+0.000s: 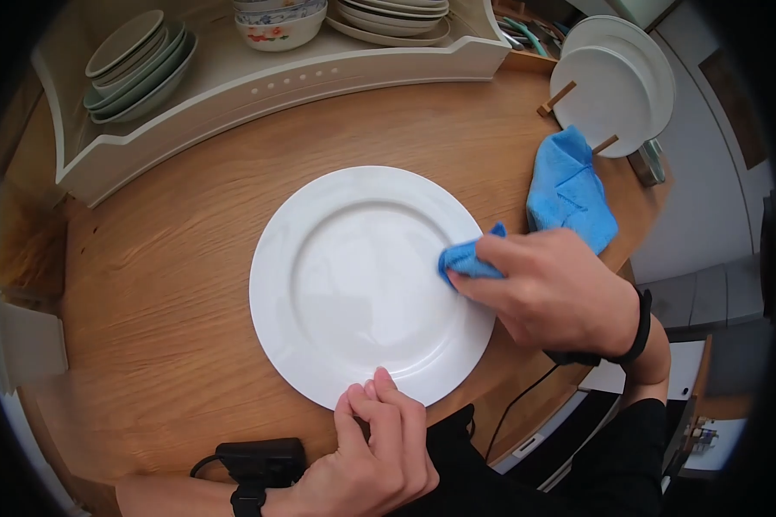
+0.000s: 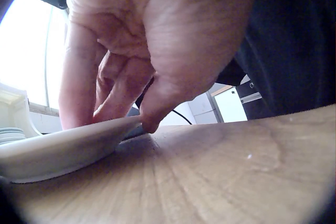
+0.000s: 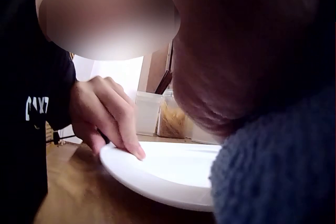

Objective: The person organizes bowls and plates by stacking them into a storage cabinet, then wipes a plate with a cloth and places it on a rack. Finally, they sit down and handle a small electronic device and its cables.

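Note:
A white plate [image 1: 366,267] lies on the wooden tabletop in the head view. My left hand [image 1: 375,444] pinches its near rim; in the left wrist view the thumb sits at the outer edge of the plate [image 2: 63,148] with fingers over the top. My right hand [image 1: 556,289] grips a bunched blue cloth [image 1: 470,260] against the right side of the plate, where the well meets the rim. That cloth [image 3: 278,161] fills the lower right of the right wrist view, its texture nubby. The fingertips of the right hand are partly hidden by the cloth.
A second blue cloth [image 1: 569,189] lies crumpled at the right, beside white plates [image 1: 608,95] standing in a wooden rack. Along the back, a cream shelf [image 1: 293,82] holds stacked dishes [image 1: 138,65] and bowls [image 1: 280,30]. A black device [image 1: 263,459] sits by the left wrist.

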`<state>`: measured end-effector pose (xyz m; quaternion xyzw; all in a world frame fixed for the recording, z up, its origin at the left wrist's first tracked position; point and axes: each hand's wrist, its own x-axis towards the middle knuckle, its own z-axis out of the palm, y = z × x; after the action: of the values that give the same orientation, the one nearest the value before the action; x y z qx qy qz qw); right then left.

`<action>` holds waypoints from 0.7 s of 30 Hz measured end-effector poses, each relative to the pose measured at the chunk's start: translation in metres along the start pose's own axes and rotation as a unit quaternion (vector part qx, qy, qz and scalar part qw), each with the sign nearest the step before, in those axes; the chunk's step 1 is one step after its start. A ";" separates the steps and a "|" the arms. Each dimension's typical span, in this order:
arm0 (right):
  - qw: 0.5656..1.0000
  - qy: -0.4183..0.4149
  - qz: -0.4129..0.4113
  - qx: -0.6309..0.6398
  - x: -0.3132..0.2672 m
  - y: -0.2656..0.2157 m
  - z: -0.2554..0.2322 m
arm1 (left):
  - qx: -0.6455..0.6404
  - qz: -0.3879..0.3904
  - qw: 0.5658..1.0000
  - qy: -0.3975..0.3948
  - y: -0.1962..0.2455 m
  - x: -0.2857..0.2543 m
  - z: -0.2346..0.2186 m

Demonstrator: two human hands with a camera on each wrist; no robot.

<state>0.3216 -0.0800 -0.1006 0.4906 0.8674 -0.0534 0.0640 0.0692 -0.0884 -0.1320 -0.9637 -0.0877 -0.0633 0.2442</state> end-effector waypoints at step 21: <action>0.956 0.098 -0.277 -0.012 0.091 -0.013 0.012 | -0.024 -0.025 0.997 0.072 0.005 0.002 0.011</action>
<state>0.2647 -0.0114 -0.1265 0.2328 0.9719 -0.0105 -0.0330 0.0726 -0.0874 -0.1435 -0.9596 -0.0927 -0.1408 0.2255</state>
